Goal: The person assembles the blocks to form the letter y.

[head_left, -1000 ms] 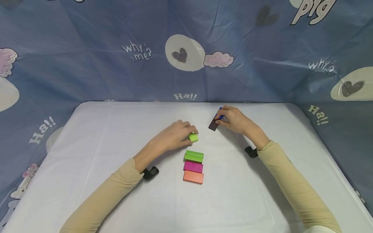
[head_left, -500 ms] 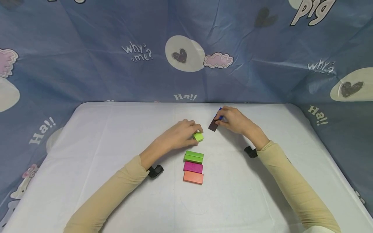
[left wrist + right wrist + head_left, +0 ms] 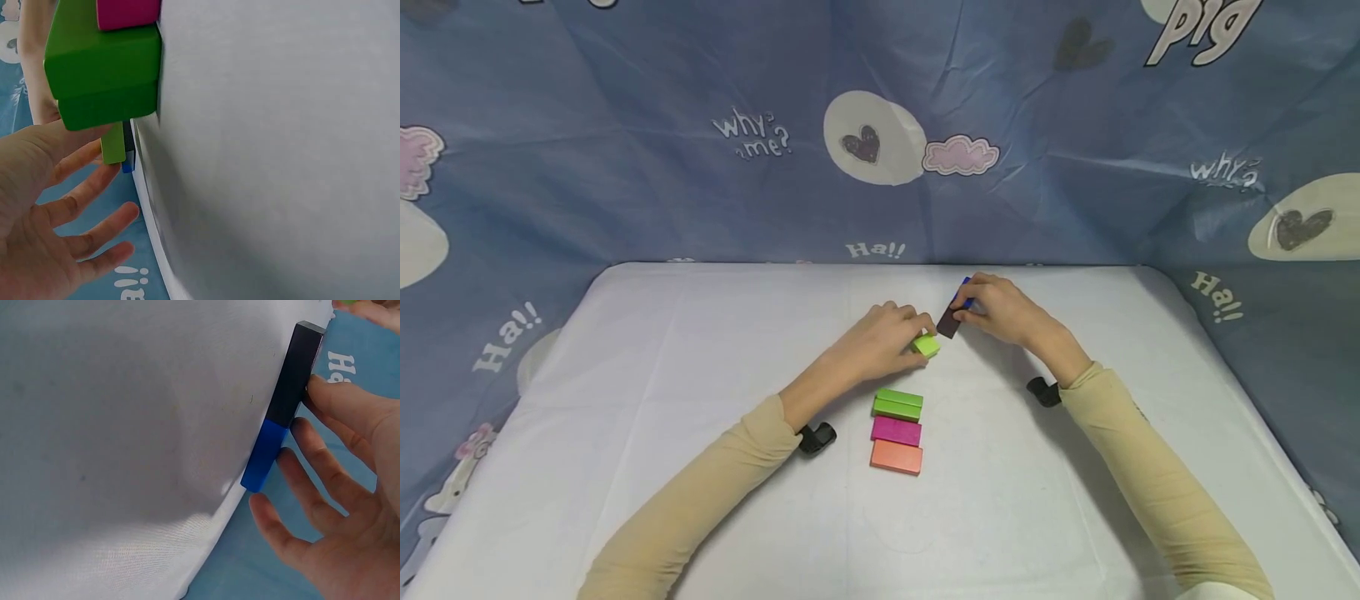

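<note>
In the head view, my left hand [image 3: 883,342] pinches a small light green block [image 3: 927,346] between thumb and fingers; its other fingers spread out in the left wrist view. Just beyond it, to the right, a dark brown-black block [image 3: 948,324] lies end to end with a blue block [image 3: 967,282] in a slanted line. My right hand [image 3: 1009,312] holds the dark block near the join, thumb and a finger at its side. The right wrist view shows the remaining fingertips along the blue block [image 3: 265,456]. The light green block is close to the dark block's near end.
Nearer the body, two green blocks [image 3: 898,410], a magenta block [image 3: 897,431] and an orange block [image 3: 896,457] form a row on the white tablecloth [image 3: 760,533]. A blue printed curtain [image 3: 700,200] stands along the table's far edge.
My left hand has carried the light green block rightward and slightly away from the body, closer to the dark block. My right hand and the row of blocks have stayed in place.
</note>
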Tool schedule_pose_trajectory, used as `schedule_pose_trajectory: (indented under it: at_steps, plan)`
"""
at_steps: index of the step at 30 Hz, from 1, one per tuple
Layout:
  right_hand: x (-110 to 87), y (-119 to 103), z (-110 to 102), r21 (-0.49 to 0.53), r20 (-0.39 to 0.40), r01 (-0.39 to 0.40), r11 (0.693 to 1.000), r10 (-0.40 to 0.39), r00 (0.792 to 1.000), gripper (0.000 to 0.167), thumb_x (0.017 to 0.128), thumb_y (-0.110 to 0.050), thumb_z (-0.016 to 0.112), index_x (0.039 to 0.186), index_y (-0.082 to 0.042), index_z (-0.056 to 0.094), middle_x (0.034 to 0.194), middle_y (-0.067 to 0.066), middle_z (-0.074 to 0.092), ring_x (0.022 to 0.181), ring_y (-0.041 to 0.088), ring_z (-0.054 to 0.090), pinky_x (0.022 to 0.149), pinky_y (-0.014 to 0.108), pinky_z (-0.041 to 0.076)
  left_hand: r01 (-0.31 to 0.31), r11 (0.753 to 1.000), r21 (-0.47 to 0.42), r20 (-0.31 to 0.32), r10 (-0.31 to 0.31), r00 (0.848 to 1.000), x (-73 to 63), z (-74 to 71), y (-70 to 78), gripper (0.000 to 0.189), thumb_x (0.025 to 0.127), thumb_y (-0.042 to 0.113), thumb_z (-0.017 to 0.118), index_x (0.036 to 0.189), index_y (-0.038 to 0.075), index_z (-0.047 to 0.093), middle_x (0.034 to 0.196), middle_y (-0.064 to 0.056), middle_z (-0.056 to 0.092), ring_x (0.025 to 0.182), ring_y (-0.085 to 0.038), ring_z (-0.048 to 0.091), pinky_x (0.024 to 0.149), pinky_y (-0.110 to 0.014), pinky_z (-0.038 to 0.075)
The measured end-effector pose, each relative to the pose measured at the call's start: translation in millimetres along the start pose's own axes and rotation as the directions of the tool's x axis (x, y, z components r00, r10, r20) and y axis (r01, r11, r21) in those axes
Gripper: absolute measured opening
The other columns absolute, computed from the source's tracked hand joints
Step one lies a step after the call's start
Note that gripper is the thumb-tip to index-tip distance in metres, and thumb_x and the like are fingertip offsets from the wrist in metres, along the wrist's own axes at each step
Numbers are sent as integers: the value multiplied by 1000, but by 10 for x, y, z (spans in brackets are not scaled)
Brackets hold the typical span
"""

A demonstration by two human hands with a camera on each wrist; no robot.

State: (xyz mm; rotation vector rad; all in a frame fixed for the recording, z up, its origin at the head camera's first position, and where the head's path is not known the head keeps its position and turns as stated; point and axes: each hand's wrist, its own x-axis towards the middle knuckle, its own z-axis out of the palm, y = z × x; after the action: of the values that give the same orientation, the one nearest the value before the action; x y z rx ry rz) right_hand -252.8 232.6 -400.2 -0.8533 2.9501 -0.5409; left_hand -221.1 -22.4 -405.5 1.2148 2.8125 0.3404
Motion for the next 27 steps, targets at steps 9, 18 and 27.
schedule_pose_trajectory:
  at_steps: [9,18,27]
  plan:
    - [-5,6,6,-1,4,-3,1000,3,1000,17,101,-18,77,113,-6,80,111,13,72,97,30,68,88,46,55,54,998,28,-26,-53,998,96,25,91,44,99,45,78,135,19,70,123,-7,76,111,-32,69,100,-50,55]
    - [-3,6,-3,-3,11,-1,1000,1,1000,17,102,-18,76,113,-6,80,111,14,72,98,31,68,87,47,55,80,995,54,8,-81,997,183,13,166,45,98,46,79,132,19,70,119,-5,77,106,-30,70,95,-47,54]
    - [12,15,0,-7,12,-10,1000,10,1000,14,102,-18,76,111,-8,80,108,11,70,94,27,64,86,44,54,118,990,77,25,-120,992,249,4,190,43,99,46,78,133,21,69,120,-3,76,105,-28,69,93,-45,53]
